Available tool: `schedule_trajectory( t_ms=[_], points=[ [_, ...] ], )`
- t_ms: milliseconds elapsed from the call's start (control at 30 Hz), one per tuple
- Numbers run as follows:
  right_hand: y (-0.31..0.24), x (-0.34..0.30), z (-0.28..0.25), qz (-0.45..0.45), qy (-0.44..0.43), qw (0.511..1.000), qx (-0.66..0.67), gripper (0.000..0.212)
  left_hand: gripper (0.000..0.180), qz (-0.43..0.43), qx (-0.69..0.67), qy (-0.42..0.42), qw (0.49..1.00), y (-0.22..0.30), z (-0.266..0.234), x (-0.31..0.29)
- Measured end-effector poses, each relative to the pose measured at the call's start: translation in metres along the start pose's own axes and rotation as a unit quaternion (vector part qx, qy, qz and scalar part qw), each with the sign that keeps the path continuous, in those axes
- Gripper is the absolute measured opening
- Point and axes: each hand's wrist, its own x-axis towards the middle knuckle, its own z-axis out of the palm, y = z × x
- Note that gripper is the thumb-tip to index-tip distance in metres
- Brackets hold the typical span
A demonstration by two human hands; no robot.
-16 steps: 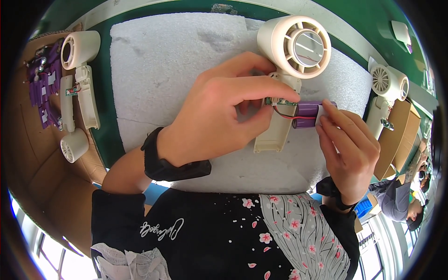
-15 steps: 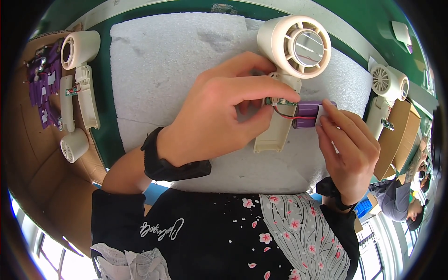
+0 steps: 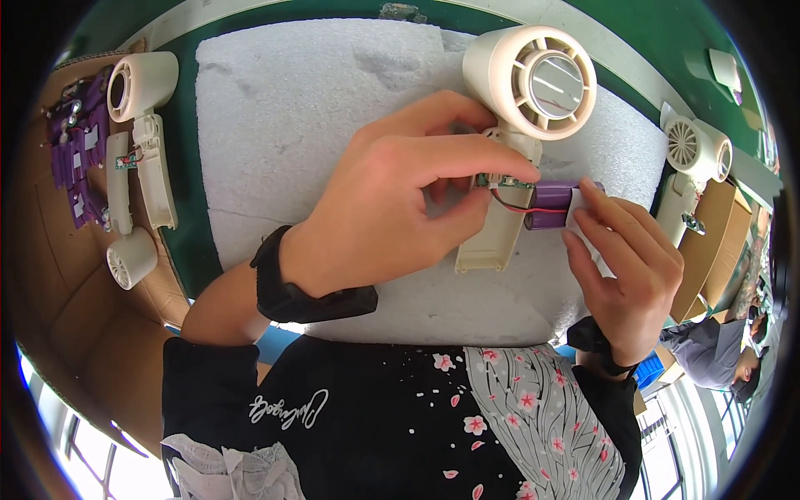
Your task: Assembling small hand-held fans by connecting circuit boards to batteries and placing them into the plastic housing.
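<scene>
A cream handheld fan (image 3: 528, 83) lies on the white foam sheet (image 3: 283, 108), its round head pointing away from me and its handle shell (image 3: 487, 242) opened toward me. My left hand (image 3: 408, 183) pinches a small green circuit board (image 3: 505, 180) over the handle between thumb and index finger. Red and black wires (image 3: 515, 206) run from the board to a purple battery pack (image 3: 547, 207) of two cells, to the right of the shell. My right hand (image 3: 629, 258) holds the pack's right end by its white label (image 3: 574, 207), with thumb and fingertips closed on it.
At the left, a cardboard box (image 3: 83, 308) holds several purple battery packs (image 3: 79, 158) and fan parts (image 3: 143, 87). Another fan (image 3: 698, 150) and a small carton (image 3: 712, 242) stand at the right. A person (image 3: 708, 354) sits beyond the right edge.
The fan, board and battery pack have shifted very slightly to the right. Both hands keep their grips. The person at the right has moved a little.
</scene>
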Motion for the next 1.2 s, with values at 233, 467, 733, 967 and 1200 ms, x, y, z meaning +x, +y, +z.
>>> schedule_trajectory(
  t_ms=[233, 467, 733, 967, 1200],
  points=[
    [-0.001, 0.001, 0.001, -0.018, -0.007, 1.000, -0.018, 0.016, 0.035, 0.006, 0.005, 0.002, 1.000, -0.002, -0.001, -0.001],
    [-0.007, -0.001, 0.005, -0.022, 0.004, 0.999, -0.049, 0.015, 0.034, 0.001, 0.007, 0.003, 1.000, -0.002, 0.000, 0.000],
    [-0.014, -0.002, 0.010, -0.009, 0.020, 0.997, -0.072, 0.015, 0.034, 0.005, 0.003, 0.007, 1.000, -0.002, 0.001, 0.000],
    [-0.011, -0.001, 0.008, -0.005, 0.021, 0.998, -0.063, 0.015, 0.035, 0.010, 0.010, 0.006, 1.000, -0.002, 0.000, 0.000],
    [-0.002, 0.002, -0.001, 0.007, -0.015, 1.000, 0.001, 0.017, 0.035, -0.004, -0.006, 0.006, 1.000, -0.001, 0.000, -0.001]
  ],
)
